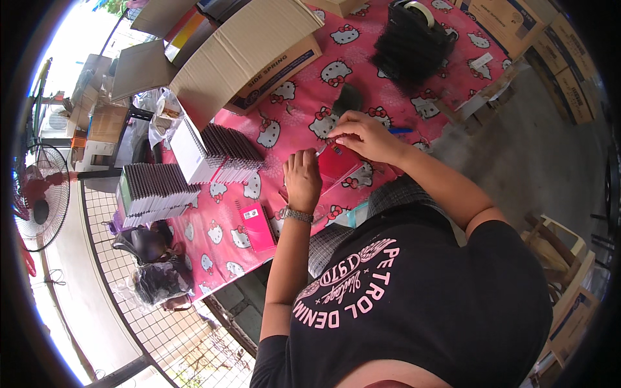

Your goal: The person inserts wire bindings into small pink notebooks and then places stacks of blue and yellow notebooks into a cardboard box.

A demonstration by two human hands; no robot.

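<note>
A red-pink notebook point(341, 166) lies in front of me at the table's near edge, tilted, with a spiral binding along its far edge. My left hand point(302, 176) is closed at its left side, fingers curled over the corner. My right hand point(370, 138) is over the far edge, thumb and fingers pinched together by the binding; what lies between the fingertips is too small to make out. A second pink spiral notebook point(258, 227) rests flat to the left of my left forearm. Close beyond my right hand is a small dark green piece point(348, 99).
Stacked spiral notebooks point(220, 155) and another stack point(158, 189) stand at the left. An open cardboard box point(275, 74) is behind them. Black coils point(414, 52) lie far right under a tape roll point(420, 13). A blue pen point(400, 130) is beside my right wrist. A fan point(40, 197) stands left.
</note>
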